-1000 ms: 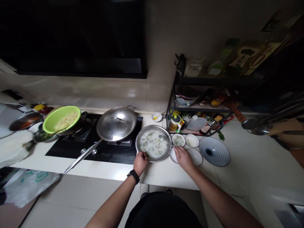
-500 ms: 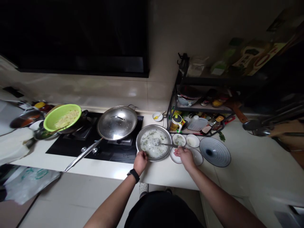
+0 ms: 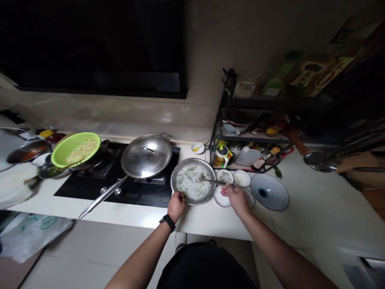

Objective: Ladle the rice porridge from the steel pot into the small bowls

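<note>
My left hand grips the near rim of a shallow stainless steel bowl filled with milky liquid flecked with green. My right hand is shut on the handle of a metal spoon, and the spoon's bowl sits in the liquid. Below my right hand are small white dishes, partly hidden by it. A lidded wok stands on the black induction hob, left of the steel bowl.
A green colander of noodles sits left on the hob. A blue-and-white plate lies right of the dishes. A wire rack of bottles and jars stands behind them. The wok's long handle points toward the counter's front edge.
The spoon now stays in the liquid, with its bowl near the middle of the steel bowl. My right hand has shifted slightly, and the view has moved a little.
</note>
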Available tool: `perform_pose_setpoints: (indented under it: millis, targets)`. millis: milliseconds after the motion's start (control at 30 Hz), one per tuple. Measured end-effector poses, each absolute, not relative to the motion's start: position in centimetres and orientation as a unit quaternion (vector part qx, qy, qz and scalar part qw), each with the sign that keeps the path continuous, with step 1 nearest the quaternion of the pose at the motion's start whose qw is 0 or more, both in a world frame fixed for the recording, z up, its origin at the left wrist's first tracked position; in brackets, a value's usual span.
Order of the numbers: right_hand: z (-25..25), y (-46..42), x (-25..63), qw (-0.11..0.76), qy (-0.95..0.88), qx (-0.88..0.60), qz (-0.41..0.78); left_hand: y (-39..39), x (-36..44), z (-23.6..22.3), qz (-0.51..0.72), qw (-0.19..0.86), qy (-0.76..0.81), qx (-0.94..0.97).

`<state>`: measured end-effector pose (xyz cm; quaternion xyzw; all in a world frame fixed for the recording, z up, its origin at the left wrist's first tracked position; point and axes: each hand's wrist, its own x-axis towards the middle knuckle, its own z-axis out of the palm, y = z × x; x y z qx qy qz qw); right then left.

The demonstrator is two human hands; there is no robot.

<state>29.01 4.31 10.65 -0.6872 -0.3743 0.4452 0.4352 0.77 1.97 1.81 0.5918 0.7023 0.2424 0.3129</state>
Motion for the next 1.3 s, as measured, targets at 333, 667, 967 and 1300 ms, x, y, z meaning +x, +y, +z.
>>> perform_pose_setpoints:
  millis: [333,667,967,1300]
  targets:
    - [10.3,2.7,30.0,0.420,-0.449,-0.693,0.377,2.0,0.9,1.7,0.248,0.309,0.701,0.593]
    - [9.0,2.2,31.6,0.449,-0.350,-0.705,0.423,1.9,0.8,1.7,0.246,0.309,0.703,0.592]
    - [10.6,0.6,34.5,0.466,-0.307,-0.722,0.410,2.0,0.8,2.0,0.244,0.312,0.701,0.593]
    - [11.1,-0.9,39.8,0.512,-0.258,-0.728,0.376,2.1,0.7,1.7,0.229,0.305,0.709,0.593]
